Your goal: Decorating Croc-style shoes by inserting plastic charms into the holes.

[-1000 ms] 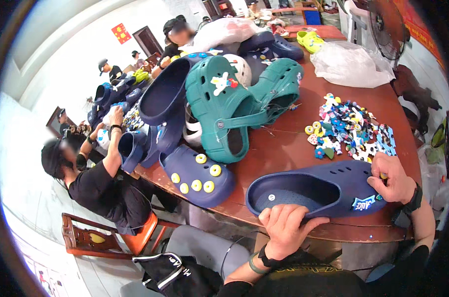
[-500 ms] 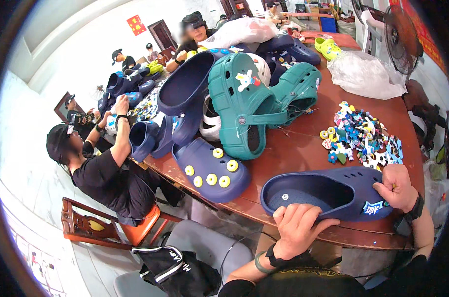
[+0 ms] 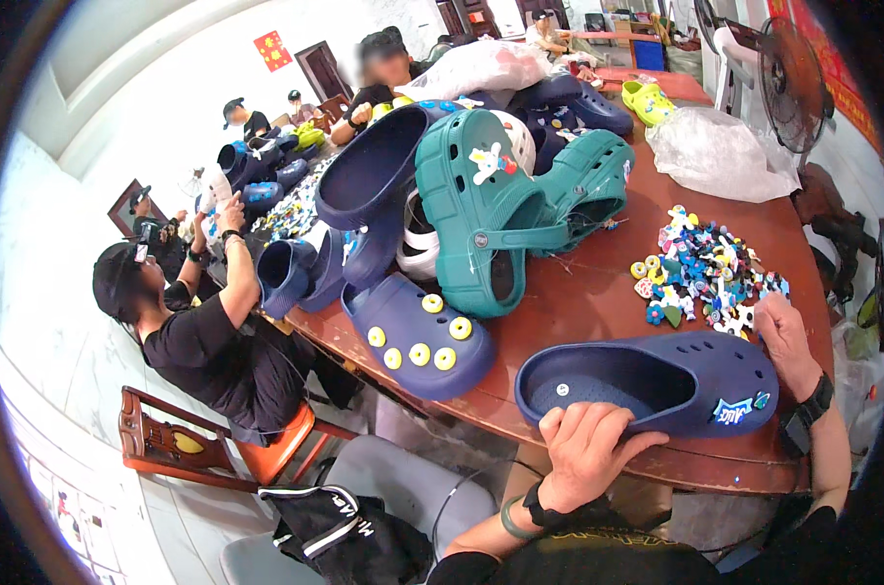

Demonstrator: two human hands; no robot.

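On the near right of the table lies a navy clog (image 3: 647,370), its heel opening toward the left. It carries a blue-and-white lettered charm (image 3: 732,410) and a small blue-green charm (image 3: 761,401) at the toe. My left hand (image 3: 590,444) is closed on the clog's near rim, fingers inside and thumb along the outside. At the near edge of a pile of colourful shoe charms (image 3: 700,263), my right hand (image 3: 786,336) has its fingers curled down. Whatever is between those fingertips is hidden.
Left of the clog sits another navy clog with yellow ring charms (image 3: 420,341). Behind it are green clogs (image 3: 481,214) and stacked navy clogs (image 3: 364,175). A clear plastic bag (image 3: 720,151) and a fan (image 3: 791,83) stand farther right. A co-worker (image 3: 184,331) sits at left.
My right hand has left the clog's toe and moved up to the charm pile, uncovering the small blue-green charm. The left hand keeps its hold. The co-worker at left has raised a white shoe.
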